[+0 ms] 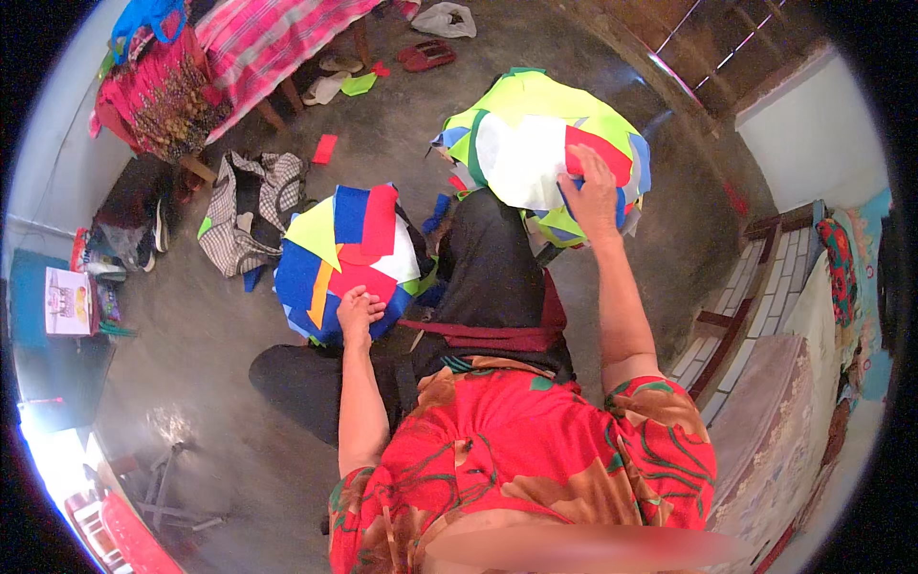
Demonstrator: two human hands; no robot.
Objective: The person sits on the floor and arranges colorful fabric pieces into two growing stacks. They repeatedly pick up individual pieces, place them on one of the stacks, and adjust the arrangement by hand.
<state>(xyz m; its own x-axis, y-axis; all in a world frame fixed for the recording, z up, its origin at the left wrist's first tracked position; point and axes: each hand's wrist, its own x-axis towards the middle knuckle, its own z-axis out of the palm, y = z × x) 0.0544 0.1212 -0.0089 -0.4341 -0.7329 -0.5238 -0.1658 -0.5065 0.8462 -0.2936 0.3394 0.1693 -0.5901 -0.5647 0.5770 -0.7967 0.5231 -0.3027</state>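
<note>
Two heaps of coloured cloth pieces lie in front of me. My left hand (360,313) is at the near side of the smaller left heap, its fingers curled by the edge of a red cloth piece (361,280); what they hold, if anything, is hidden. Around it are blue, white, yellow-green and orange pieces. On the larger right heap (526,100), my right hand (595,196) lies with its fingers stretched over a red piece (602,143). The thumb stands apart, beside a bit of blue cloth. A large white piece (521,158) is to its left.
A checked cloth bag (244,215) lies on the floor beyond the left heap, near a loose red scrap (325,148). Red shoes (426,55) and a pink plaid-covered piece of furniture (277,43) are at the back. A brick-patterned panel (741,297) stands at right.
</note>
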